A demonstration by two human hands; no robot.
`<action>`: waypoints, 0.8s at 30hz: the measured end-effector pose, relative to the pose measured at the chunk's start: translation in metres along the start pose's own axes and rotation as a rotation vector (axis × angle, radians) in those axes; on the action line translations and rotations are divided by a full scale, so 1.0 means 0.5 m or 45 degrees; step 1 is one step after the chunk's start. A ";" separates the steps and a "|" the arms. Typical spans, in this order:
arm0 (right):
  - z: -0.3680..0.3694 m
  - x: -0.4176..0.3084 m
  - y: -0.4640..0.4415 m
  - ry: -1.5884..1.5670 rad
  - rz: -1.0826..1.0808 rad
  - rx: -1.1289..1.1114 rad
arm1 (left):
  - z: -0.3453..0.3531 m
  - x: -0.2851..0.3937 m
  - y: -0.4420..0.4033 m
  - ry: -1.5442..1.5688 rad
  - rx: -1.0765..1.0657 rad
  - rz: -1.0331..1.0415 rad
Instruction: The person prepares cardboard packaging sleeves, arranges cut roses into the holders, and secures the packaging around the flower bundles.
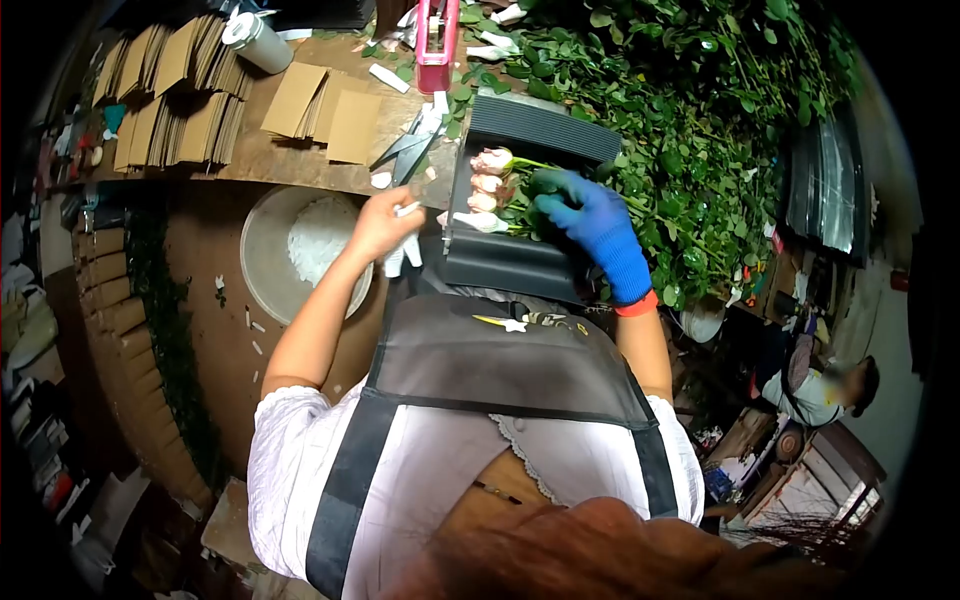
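Several pale pink roses (484, 184) lie in a row in a black ribbed tray (545, 128), heads to the left and stems to the right. One bloom low in the row wears a white sleeve (482, 222). My left hand (386, 222), bare, is closed on white sleeves (404, 256) just left of the tray. In a blue glove, my right hand (585, 215) is over the rose stems, its fingers curled; whether it grips a stem cannot be made out. Scissors (408, 150) lie beyond my left hand.
A pink tape dispenser (437, 65), brown cardboard pieces (300, 103) and a white bottle (258, 44) stand on the table. Leafy stems (690, 140) are heaped at right. A round tub (262, 255) is at lower left. Another person (815, 392) is at far right.
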State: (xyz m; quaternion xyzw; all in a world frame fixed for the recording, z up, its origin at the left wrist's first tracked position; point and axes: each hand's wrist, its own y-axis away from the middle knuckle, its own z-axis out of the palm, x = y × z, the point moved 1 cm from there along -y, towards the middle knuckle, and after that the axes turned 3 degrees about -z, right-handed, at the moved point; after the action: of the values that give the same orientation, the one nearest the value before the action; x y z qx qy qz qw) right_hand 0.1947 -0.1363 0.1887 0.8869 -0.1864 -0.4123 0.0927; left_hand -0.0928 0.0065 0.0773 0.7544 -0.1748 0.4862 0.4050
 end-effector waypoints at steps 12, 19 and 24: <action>0.129 0.024 -0.072 0.953 -0.365 -0.588 | 0.106 0.056 -0.024 -0.024 -0.144 -0.037; 0.157 0.005 -0.083 1.306 -0.445 -0.704 | -0.140 -0.051 0.096 -0.887 -0.051 -0.521; 0.186 0.017 -0.096 1.271 -0.663 -0.633 | -0.058 0.001 0.051 -1.215 0.278 -0.013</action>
State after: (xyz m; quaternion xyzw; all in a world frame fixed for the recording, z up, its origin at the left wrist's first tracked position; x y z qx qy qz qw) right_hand 0.1406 -0.0971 0.1077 0.9412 0.2041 0.0126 0.2689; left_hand -0.1265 0.0137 0.0946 0.9319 -0.2854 0.0997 0.2006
